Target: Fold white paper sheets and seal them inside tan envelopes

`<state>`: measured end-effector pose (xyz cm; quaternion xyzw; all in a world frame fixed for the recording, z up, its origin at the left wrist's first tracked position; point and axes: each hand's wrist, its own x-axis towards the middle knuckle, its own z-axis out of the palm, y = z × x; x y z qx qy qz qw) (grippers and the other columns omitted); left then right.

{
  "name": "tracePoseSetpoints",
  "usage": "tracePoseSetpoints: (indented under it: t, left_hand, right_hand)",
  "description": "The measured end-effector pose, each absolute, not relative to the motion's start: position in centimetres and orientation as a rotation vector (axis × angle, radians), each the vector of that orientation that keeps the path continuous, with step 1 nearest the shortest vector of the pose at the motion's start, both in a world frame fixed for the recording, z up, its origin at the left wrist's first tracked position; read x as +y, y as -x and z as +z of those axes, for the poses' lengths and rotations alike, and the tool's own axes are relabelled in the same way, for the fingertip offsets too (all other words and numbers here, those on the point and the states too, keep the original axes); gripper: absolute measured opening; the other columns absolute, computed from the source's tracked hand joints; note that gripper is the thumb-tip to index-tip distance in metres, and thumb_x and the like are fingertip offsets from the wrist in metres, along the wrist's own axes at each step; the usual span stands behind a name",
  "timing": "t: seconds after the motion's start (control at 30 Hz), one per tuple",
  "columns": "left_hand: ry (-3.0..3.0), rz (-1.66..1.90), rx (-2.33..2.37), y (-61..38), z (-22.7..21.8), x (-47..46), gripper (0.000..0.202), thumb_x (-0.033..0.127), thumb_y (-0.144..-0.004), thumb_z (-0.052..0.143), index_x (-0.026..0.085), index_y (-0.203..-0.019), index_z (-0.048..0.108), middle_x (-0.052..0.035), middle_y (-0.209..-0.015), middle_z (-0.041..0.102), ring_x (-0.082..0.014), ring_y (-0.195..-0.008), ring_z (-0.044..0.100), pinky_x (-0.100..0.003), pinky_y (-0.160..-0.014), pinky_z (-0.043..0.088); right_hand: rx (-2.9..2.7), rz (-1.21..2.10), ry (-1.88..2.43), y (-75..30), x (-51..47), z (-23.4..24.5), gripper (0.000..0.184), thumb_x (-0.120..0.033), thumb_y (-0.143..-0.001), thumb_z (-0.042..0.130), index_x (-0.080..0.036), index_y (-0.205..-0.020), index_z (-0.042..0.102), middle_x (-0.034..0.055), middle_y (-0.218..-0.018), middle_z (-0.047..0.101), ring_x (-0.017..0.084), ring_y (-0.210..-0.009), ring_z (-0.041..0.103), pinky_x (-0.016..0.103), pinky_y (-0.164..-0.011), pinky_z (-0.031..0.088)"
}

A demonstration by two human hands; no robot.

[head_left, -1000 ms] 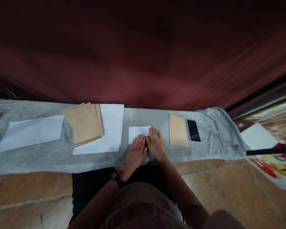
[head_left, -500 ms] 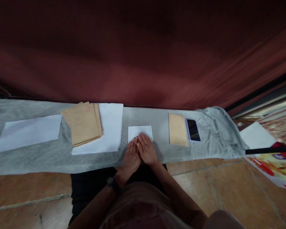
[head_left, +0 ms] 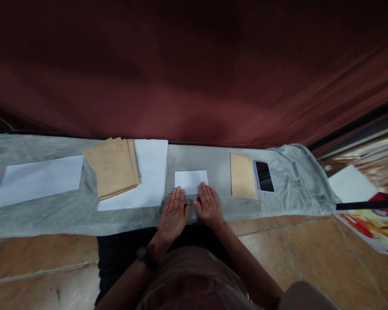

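So the left hand [head_left: 173,213] and right hand [head_left: 208,206], bunched together half a second back, have slid apart and now lie flat and open, gripping nothing, fingertips pressing the near edge of the folded white paper [head_left: 191,180], which sits just left of the lone brown envelope [head_left: 242,181].

I see 1 small white paper [head_left: 191,180], rectangle shape, plain, no marks. It lies flat on the grey cloth [head_left: 67,215], approx mid-cloth, long side running w/ the cloth's near edge.
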<state>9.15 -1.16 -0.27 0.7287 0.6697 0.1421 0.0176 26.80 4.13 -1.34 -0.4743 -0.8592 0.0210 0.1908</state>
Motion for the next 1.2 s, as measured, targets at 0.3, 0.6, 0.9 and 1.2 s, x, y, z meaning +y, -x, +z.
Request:
tracePoseSetpoints:
  t: [0.3,0.6,0.9,1.2]
  left_hand:
    - [-2.195,0.423,2.205,-9.5,0.2,-1.1,0.059,0.026,-0.102,0.035,-0.003,-0.152,0.041,-0.0259,-0.161,0.038,-0.0348,-0.152,0.034,-0.052,-0.124,0.034]
    - [-2.335,0.409,1.951,-11.9,0.7,3.6,0.059,0.024,-0.102,0.033,0.003,-0.157,0.034,-0.0188,-0.164,0.037,-0.0263,-0.157,0.026,-0.047,-0.128,0.028]
    - [-2.299,0.377,2.013,-11.3,-0.3,6.6,0.062,0.03,-0.104,0.032,0.001,-0.158,0.03,-0.0213,-0.166,0.031,-0.0285,-0.158,0.021,-0.05,-0.128,0.023]
    - [-2.387,0.275,1.95,-10.6,-1.0,6.7,0.066,0.018,-0.097,0.039,0.003,-0.16,0.028,-0.0213,-0.169,0.022,-0.0317,-0.159,0.012,-0.053,-0.129,0.017]
  right_hand:
    - [-2.348,-0.034,1.431,-27.7,3.8,-1.5,0.059,-0.037,-0.109,0.038,-0.006,-0.159,0.035,0.0188,-0.16,0.044,0.028,-0.15,0.041,0.047,-0.123,0.035]
    - [-2.348,-0.023,1.444,-27.7,3.8,-1.7,0.057,-0.033,-0.108,0.038,-0.006,-0.158,0.037,0.0183,-0.16,0.044,0.028,-0.15,0.041,0.048,-0.123,0.034]
    - [-2.287,0.095,1.485,-27.4,4.1,-1.0,0.053,-0.033,-0.109,0.034,-0.007,-0.154,0.045,0.0182,-0.157,0.048,0.028,-0.15,0.041,0.05,-0.125,0.031]
    - [-2.347,0.395,1.441,-22.9,7.7,0.9,0.056,-0.035,-0.111,0.02,-0.012,-0.159,0.037,0.0104,-0.163,0.041,0.02,-0.154,0.033,0.043,-0.128,0.026]
